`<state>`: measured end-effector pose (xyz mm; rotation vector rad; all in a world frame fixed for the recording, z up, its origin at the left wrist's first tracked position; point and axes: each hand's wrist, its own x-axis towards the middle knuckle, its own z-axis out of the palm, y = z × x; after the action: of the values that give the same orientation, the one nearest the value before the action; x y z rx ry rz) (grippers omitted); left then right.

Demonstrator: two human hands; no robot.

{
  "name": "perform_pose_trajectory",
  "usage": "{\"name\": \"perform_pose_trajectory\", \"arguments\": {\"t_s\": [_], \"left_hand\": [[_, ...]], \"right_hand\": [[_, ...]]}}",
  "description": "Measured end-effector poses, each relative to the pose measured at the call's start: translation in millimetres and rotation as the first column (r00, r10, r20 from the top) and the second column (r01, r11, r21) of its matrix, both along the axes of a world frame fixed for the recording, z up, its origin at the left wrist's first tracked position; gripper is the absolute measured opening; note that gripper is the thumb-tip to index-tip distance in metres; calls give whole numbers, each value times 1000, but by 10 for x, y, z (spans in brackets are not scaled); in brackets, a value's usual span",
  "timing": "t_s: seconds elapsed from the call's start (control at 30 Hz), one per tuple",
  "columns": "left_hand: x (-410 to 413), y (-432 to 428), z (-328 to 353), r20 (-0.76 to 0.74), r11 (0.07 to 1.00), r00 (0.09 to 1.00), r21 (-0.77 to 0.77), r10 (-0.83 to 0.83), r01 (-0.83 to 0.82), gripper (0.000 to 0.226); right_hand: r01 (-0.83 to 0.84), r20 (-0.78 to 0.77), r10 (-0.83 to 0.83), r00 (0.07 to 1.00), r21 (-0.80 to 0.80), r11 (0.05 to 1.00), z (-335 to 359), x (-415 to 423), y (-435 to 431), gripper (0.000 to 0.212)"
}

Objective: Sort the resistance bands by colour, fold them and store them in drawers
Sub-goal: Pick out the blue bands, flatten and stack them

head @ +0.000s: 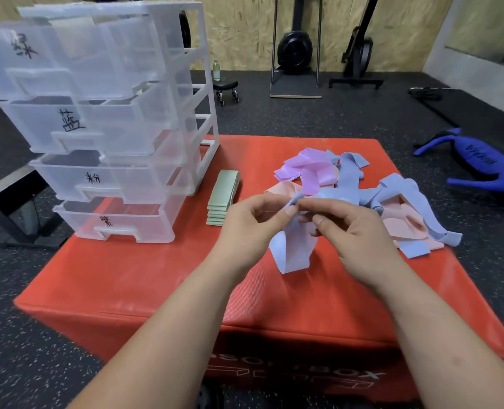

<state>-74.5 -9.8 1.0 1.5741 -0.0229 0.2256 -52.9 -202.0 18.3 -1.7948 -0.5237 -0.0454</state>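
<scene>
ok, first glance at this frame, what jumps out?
The left hand and right hand pinch a blue band mid-frame above the red box. Behind them on the right sprawls a loose pile of bands, purple, blue and pink. At left stands a clear drawer tower, with folded green bands stacked beside it.

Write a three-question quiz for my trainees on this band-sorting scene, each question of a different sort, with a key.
1. True or false: the folded green bands lie inside a drawer.
2. Which colour is the band that the left hand and right hand pinch? A pink, B blue, C purple.
3. Fill in: the drawer unit has ___ drawers.
Key: 1 false, they lie on the red box beside the unit; 2 B; 3 four.
</scene>
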Motion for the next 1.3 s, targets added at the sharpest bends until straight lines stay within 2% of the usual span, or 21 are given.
{"name": "perform_pose_trajectory", "arguments": {"t_s": [0.07,0.17,0.3,0.37,0.43,0.67,0.77,0.83,0.93,1.03,1.13,1.23,1.3], "left_hand": [[53,68,-42,1,1000,1000,10,29,-29,15],[100,118,-37,-34,999,999,-19,36,-36,17],[127,149,-3,-11,999,1000,-38,25,-26,17],[152,161,-5,7,999,999,-25,44,-43,17],[166,166,3,22,999,999,9,44,-44,16],[119,257,72,94,979,993,197,-75,55,17],[93,270,94,111,967,988,242,-110,81,14],[90,261,96,126,962,988,270,-90,53,7],[97,246,86,156,959,987,282,-28,-18,8],[99,215,103,207,974,976,199,62,-104,9],[133,253,118,220,955,932,7,288,-296,11],[187,408,47,139,879,872,-167,470,-447,12],[225,517,-52,71,846,850,-169,522,-505,12]], "right_hand": [[58,-37,-56,998,51,997,-33,56,-4,34],[146,21,-145,989,-15,989,-76,140,-2,33],[1,-94,-10,996,-98,995,-106,189,36,36],[-49,-89,37,995,-137,989,-137,199,74,26],[-24,-56,17,998,-129,991,-152,203,109,16],[41,-49,-45,998,-77,996,-123,187,138,12],[17,-78,-22,997,-69,997,-121,164,122,8],[-14,-91,6,996,-93,996,-130,160,98,10],[-95,-104,83,991,-115,989,-131,151,80,17],[-205,-140,180,974,-185,961,-149,161,46,19],[-258,-140,219,966,-394,882,-207,227,-70,17],[-217,-126,178,976,-508,834,-215,289,-232,17],[-149,-117,101,988,-535,832,-191,336,-353,16]]}}
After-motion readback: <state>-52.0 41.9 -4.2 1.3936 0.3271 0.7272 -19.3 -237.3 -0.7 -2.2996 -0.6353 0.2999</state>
